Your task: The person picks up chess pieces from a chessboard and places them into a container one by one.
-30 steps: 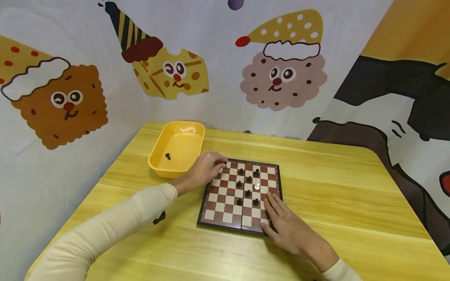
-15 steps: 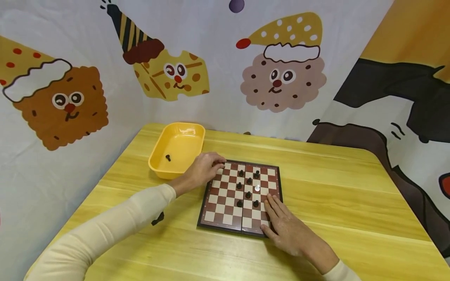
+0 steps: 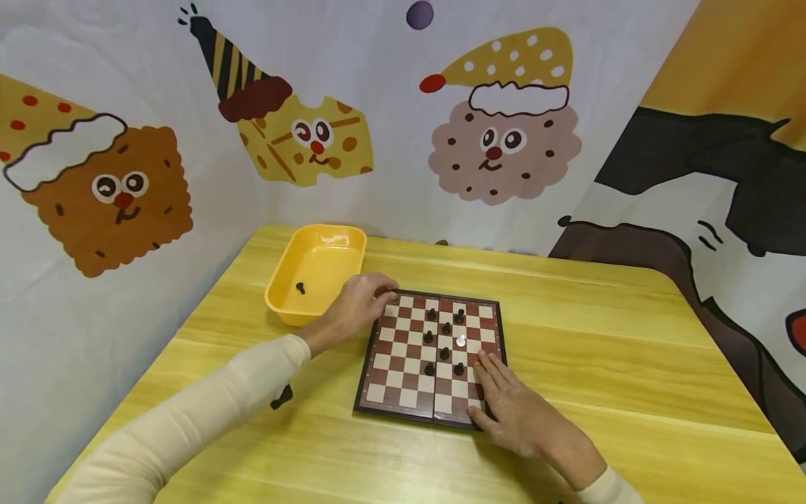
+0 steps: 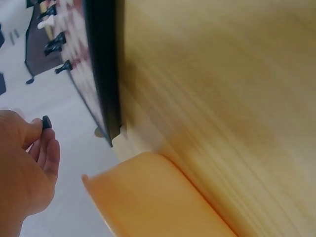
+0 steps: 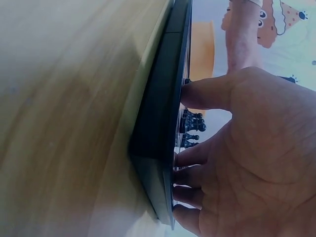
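Observation:
My left hand (image 3: 360, 301) is over the far left corner of the chessboard (image 3: 393, 396), pinching a small black chess piece (image 4: 46, 122) between thumb and fingers. Most of that piece is hidden by the fingertips. My right hand (image 3: 513, 399) lies along the board's near right edge, its fingers extended and resting on the squares. Around the board's middle stand several black chess pieces, among them a black pawn (image 3: 430, 368), and one white piece (image 3: 461, 341). In the right wrist view the thumb and fingertips touch the board's top beside its dark rim (image 5: 159, 98).
A yellow tray (image 3: 275, 308) stands left of the board, with one black chess piece (image 3: 300, 288) lying in it. Both rest on a wood-grain table (image 3: 604, 336). A cartoon-printed cloth (image 3: 403, 189) hangs behind the table's far edge.
My left hand has shifted slightly left toward the board's corner, with the black piece still pinched. My right hand and the pieces on the board have kept their places.

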The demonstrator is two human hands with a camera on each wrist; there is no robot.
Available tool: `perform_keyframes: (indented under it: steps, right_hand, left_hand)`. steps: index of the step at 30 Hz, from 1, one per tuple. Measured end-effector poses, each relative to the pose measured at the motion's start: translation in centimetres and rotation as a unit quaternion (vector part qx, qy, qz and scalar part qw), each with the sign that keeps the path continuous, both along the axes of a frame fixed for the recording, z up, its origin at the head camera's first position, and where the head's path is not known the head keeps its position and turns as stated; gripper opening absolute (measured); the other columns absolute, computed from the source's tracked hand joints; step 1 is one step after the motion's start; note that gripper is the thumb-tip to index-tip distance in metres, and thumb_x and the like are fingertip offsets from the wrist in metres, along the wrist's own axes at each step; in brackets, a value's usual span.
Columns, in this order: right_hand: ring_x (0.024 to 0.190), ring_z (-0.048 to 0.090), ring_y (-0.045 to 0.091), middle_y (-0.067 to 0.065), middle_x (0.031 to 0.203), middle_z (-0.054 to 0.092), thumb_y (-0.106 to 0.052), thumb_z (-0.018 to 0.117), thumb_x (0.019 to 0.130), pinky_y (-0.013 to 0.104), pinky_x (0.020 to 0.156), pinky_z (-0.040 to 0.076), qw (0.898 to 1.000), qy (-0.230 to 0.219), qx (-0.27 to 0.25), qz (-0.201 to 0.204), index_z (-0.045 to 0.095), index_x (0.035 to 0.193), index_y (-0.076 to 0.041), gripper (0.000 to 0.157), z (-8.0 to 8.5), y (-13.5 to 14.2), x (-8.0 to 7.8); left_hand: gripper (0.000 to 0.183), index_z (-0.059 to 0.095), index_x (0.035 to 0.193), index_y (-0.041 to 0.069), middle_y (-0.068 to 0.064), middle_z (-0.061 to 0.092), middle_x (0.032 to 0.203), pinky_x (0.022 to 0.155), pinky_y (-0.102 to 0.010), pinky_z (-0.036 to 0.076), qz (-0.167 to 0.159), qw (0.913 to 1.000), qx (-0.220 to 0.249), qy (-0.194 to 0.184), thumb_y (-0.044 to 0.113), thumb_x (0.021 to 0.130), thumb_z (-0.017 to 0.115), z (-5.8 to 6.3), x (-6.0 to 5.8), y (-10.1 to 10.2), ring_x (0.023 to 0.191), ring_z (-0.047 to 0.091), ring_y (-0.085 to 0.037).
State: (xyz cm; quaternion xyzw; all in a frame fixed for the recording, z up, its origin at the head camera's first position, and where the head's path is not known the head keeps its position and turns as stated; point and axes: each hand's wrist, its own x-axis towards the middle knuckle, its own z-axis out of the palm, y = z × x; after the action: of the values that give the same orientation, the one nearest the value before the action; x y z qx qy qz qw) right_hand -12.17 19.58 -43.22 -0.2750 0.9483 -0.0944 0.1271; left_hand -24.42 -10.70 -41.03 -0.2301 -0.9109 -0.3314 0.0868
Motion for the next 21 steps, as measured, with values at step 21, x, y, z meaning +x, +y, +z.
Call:
perform_keyframes:
  steps: [21]
  right_hand:
    - [0.15, 0.009, 0.044, 0.028, 0.164, 0.009, -0.042, 0.044, 0.109, 0.055, 0.118, 0.017, 1.0, -0.003, -0.001, 0.0, 0.023, 0.156, 0.01, 0.074, 0.1, 0.0, 0.1]
  left_hand:
    - [0.014, 0.075, 0.109, 0.002, -0.009, 0.073, 0.109, 0.081, -0.034, 0.058, 0.013, 0.9983, -0.037, 0.042, 0.009, 0.097, 0.071, 0.7, 0.2, -2.2, 0.096, 0.069, -0.022]
